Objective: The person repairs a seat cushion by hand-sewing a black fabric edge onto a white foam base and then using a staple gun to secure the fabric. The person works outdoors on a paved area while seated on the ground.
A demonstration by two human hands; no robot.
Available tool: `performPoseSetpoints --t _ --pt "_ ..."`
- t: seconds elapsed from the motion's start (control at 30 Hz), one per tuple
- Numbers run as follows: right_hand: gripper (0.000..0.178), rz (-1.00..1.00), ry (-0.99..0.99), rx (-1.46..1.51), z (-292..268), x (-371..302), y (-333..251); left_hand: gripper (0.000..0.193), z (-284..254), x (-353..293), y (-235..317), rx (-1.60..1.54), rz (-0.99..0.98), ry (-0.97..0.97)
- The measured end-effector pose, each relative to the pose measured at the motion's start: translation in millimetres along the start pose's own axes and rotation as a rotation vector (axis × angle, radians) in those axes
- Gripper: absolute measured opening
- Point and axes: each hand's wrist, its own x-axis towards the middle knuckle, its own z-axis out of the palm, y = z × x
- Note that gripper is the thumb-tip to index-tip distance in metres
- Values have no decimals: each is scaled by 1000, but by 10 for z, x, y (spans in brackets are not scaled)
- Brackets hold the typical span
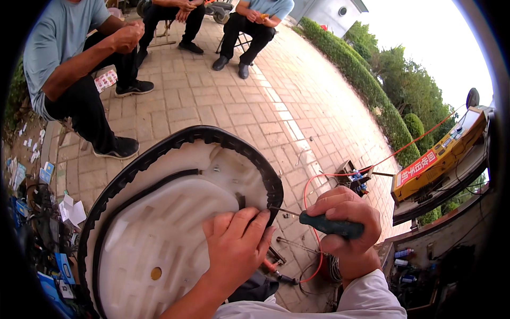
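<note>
Head view, outdoor brick paving, hedge beyond, white seat pan under left hand, grip unclear, right hand clamped on screwdriver at black rim.

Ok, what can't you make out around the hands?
All in the head view:
Metal tip of the dark-green-handled screwdriver: too small against the black scalloped rim.
Near end of the white dished shell: cut off by the lower edge.
Part of that shell: covered by the left hand.

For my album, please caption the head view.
Right hand holds a dark-handled tool at the black rim of a white shell, left hand close by.
</note>
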Motion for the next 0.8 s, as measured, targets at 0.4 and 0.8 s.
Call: performPoseSetpoints --t 0.4,0.8 --pt "43 14 -229 -126 7 -27 -145 34 85 -113 -6 161 49 -64" --pt "45 225 -133 -101 2 -648 -244 31 208 -229 22 274 124 -64"
